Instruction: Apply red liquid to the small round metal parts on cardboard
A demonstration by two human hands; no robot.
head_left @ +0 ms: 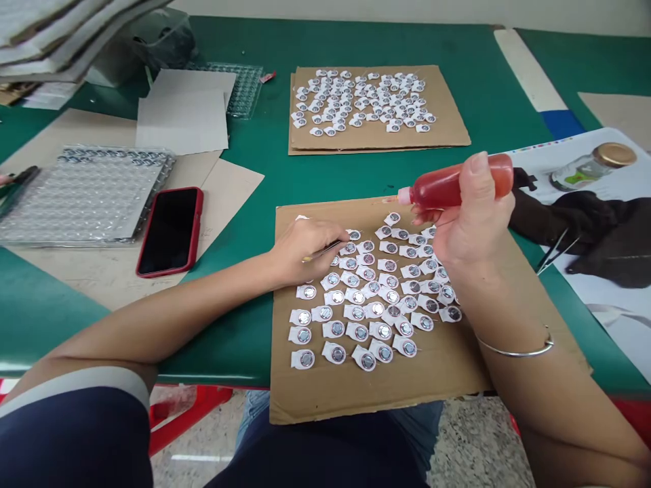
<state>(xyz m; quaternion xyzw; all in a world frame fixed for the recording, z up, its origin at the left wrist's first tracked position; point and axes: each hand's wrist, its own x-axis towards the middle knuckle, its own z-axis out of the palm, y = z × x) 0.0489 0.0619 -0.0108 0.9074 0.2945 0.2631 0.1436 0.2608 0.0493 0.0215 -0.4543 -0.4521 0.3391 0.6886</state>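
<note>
My right hand [472, 217] is wrapped round a squeeze bottle [437, 186] of red liquid. The bottle is tilted nearly level, its pale nozzle pointing left above the cardboard sheet [325, 396]. Fingers closed, my left hand [305, 251] grips a thin metal tool that looks like tweezers [324, 251] and rests on the left part of the cardboard. Rows of small white tabs [357, 331], each bearing a round silvery disc, cover much of this sheet. My left hand hides some of them, and my right forearm covers part of the sheet's right side.
Farther back lies another stack of cardboard [381, 141] with similar tabs. To the left are a red-cased phone [169, 230], a clear plastic tray [86, 196] and grey card [183, 118]. On the right, steel tweezers [557, 252] lie near dark cloth [605, 230] and a glass jar [580, 171].
</note>
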